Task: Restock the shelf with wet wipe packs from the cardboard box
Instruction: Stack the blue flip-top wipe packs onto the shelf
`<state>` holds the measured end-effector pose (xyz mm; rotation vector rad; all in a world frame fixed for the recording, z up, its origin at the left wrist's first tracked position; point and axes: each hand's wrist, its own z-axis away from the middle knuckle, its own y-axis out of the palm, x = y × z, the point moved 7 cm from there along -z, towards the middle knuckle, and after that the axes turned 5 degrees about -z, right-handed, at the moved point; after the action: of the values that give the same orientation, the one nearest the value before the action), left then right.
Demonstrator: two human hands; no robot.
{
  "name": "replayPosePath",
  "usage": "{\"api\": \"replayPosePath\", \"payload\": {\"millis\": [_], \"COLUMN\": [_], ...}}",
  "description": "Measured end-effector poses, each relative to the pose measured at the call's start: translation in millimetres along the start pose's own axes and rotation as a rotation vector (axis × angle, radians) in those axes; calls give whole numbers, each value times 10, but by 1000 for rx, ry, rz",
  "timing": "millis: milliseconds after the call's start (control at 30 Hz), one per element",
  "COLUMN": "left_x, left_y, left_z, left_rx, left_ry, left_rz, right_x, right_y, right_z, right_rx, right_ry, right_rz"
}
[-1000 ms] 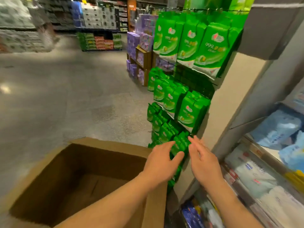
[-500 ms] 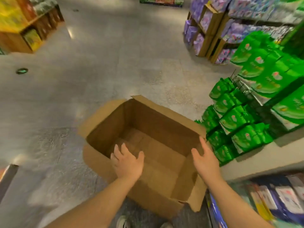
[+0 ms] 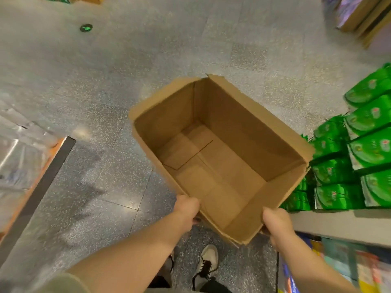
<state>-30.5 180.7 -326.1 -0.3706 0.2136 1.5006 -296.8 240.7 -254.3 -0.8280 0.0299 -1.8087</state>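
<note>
**Now empty, box gripped at both near corners**

Risks first: could fold or slip at the near rim, since only thin cardboard edges taken, no support under the base; could swing into the green wet wipe packs (image 3: 336,195) hanging just beside the far right corner and knock some off their hooks. Nothing left inside the cardboard box (image 3: 220,157), so restocking judged finished.

Left hand (image 3: 187,210) curled over the near left edge, right hand (image 3: 275,220) wrapped round the near right corner, both arms reaching forward and down above grey floor (image 3: 84,81) and shoes (image 3: 208,261).
</note>
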Motion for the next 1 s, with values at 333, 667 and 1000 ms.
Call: {"api": "replayPosePath", "payload": {"millis": [333, 667, 1000], "left_x": [-998, -1476, -2277], "left_y": [-1319, -3305, -4755], "left_z": [832, 777, 651], "left_rx": [-233, -221, -221], "left_ry": [338, 356, 512], "left_rz": [222, 299, 384], "right_x": [977, 1983, 2736], "right_y": [1446, 3511, 4943], "right_z": [684, 1960, 2759], "right_rx": [248, 304, 478], "right_ry": [-179, -219, -297], "right_rz": [-104, -49, 143]}}
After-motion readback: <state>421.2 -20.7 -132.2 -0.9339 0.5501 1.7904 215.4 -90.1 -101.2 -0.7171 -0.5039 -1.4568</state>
